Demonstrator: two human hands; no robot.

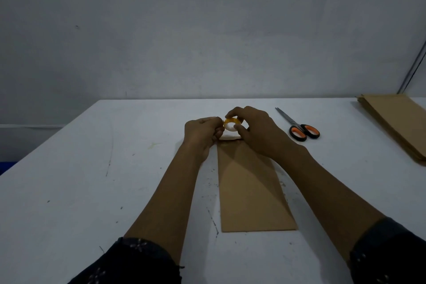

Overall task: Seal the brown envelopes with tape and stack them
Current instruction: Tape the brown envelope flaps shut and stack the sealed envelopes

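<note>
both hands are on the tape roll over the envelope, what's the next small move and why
Probably draw a short strip off the tape roll: the right hand holds the roll while the left hand pinches at its edge, above the top end of the brown envelope. No tape shows on the envelope, and the scissors lie untouched.
</note>
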